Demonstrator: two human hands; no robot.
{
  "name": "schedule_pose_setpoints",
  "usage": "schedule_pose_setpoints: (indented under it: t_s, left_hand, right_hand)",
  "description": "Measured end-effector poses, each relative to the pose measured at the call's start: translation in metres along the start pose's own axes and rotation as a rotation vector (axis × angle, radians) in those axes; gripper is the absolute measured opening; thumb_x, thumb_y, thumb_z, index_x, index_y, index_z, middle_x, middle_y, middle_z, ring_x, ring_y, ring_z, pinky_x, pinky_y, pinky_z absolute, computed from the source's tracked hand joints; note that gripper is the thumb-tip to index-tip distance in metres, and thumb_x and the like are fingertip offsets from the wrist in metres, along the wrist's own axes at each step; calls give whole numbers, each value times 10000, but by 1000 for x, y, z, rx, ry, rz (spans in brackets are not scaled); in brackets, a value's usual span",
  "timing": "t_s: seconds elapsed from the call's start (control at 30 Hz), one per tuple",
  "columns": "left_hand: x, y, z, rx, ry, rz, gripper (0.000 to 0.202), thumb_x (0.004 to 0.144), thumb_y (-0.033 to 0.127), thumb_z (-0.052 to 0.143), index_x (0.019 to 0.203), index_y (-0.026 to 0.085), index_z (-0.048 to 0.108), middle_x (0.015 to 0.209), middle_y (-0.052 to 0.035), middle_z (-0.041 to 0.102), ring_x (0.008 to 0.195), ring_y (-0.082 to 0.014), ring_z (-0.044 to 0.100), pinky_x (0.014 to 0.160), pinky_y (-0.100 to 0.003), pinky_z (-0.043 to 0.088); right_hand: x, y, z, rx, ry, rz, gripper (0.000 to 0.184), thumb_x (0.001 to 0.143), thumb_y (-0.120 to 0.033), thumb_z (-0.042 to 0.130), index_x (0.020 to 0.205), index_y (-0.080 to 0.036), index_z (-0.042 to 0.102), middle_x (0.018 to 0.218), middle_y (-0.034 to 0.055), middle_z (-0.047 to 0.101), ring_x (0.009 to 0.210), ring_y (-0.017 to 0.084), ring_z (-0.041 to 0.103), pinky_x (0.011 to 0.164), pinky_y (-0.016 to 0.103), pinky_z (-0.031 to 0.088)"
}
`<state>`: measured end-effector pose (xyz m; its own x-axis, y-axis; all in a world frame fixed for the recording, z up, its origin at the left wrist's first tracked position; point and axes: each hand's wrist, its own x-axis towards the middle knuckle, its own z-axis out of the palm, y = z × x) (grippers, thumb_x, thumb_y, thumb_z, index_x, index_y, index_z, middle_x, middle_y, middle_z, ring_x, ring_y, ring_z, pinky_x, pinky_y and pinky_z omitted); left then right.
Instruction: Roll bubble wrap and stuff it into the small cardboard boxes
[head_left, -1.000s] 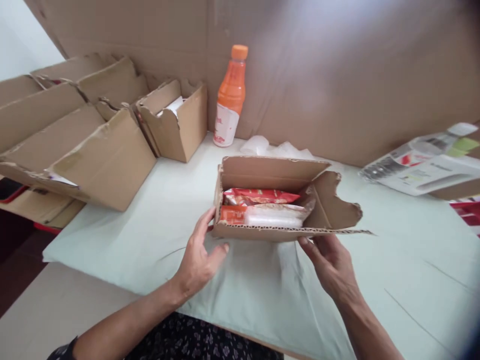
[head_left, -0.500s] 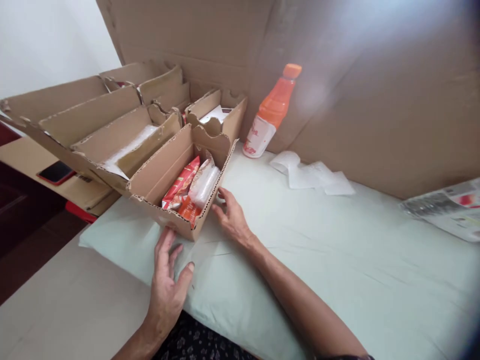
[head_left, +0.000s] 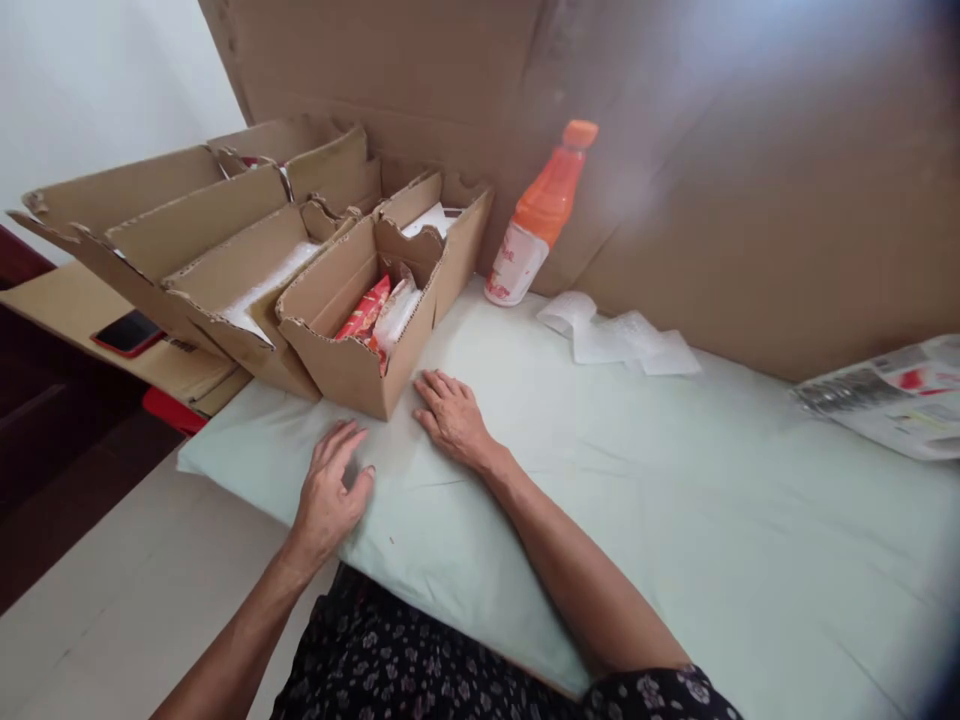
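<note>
A cardboard bin [head_left: 349, 370] with a notched rim stands on the table, close against other bins. Inside it lean a red packet [head_left: 366, 308] and a clear plastic-wrapped packet [head_left: 396, 312]; their lower parts are hidden by the front wall. My left hand [head_left: 330, 490] is just in front of the bin, fingers apart, holding nothing. To the right of the bin, my right hand [head_left: 453, 415] rests palm down on the table cover with its fingers stretched out, also holding nothing.
Several more cardboard bins [head_left: 195, 215] stand at the left. An orange bottle [head_left: 541, 215] stands behind, near a cardboard wall [head_left: 720, 240]. Crumpled white sheets [head_left: 630, 342] and a printed plastic pack [head_left: 900, 395] lie right. A phone [head_left: 127, 333] rests on cardboard at far left.
The front bin has moved back against the bin behind it and now sits nearer its neighbours. Both hands have come off it; the right one now lies flat on the cover.
</note>
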<state>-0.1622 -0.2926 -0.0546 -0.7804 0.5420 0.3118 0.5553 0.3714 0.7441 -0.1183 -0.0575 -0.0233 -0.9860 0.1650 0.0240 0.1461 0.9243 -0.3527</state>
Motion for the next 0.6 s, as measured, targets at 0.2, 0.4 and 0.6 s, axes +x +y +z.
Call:
schedule_pose_setpoints:
  t_s: [0.2, 0.4, 0.6]
  left_hand:
    - [-15, 0, -10, 218, -87, 206, 297, 898, 286, 545, 1114, 195, 727, 1329, -156, 685, 1325, -357, 586, 1138, -550, 440]
    - [-10, 2, -12, 246, -99, 165, 332, 882, 329, 530, 1107, 178, 722, 1331, -156, 682, 1314, -352, 582, 1147, -542, 406]
    - [-6, -1, -16, 232, -97, 167, 339, 850, 326, 542, 1082, 154, 720, 1309, -165, 682, 1271, -345, 592, 1149, -530, 402]
  right_hand:
    - [-65, -6, 1, -92, -30, 6, 553, 1058, -418, 423, 1552, -177, 472, 1662, 134, 368, 1559, 313, 287, 1235, 498, 262]
    - [-109, -20, 5, -116, -46, 48, 552, 1070, -418, 397, 1572, -191, 434, 1687, 101, 326, 1573, 304, 257, 1257, 493, 227]
    - [-132, -15, -12, -45, -128, 16, 577, 1029, -377, 513, 1563, -169, 445, 1685, 111, 326, 1568, 307, 274, 1257, 500, 237]
